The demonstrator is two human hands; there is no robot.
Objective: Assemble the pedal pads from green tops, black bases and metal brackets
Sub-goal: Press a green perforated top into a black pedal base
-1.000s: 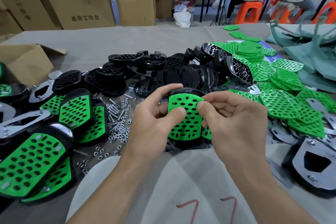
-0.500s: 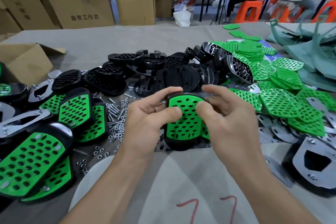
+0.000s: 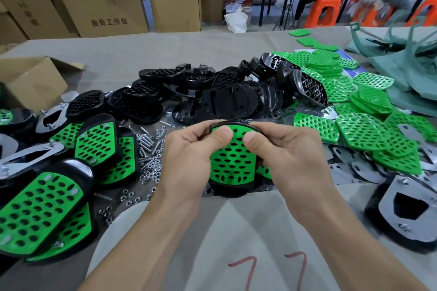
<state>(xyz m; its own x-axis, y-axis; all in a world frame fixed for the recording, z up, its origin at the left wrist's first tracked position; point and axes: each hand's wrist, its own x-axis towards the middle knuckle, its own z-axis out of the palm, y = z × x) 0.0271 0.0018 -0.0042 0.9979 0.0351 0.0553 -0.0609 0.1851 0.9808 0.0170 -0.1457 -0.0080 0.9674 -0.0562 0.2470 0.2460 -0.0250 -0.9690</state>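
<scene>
A green top (image 3: 233, 163) full of oval holes lies in a black base (image 3: 227, 190), and the pair sits between the two hands, tilted up toward the person. The left hand (image 3: 189, 163) and the right hand (image 3: 288, 160) both grip it. Each thumb presses down on the far end of the green top, and the fingers curl round the base's far rim. The thumb tips lie close together but apart, with one small round hole showing between them. The base's near end is low, above the edge of a pale sheet (image 3: 236, 231) that runs under both wrists. Two red marks (image 3: 243, 267) are drawn on the sheet between the forearms.

Just left of the left hand is a scatter of screws and nuts (image 3: 149, 149). Further left lie finished pads (image 3: 97, 144), green side up, some overlapping. Beyond the hands is a heap of loose black bases (image 3: 227, 99). Right of the right hand is a pile of green tops (image 3: 369, 134), with flat metal brackets (image 3: 350, 168) partly under it. Nearer the person on that side, one pad lies face down with a bracket bolted to it (image 3: 402, 208).

Everything rests on a grey table (image 3: 165, 54). An open cardboard box (image 3: 30, 80) stands far to the left. Stacked cartons (image 3: 101, 12) and orange stools (image 3: 324, 12) are beyond the table.
</scene>
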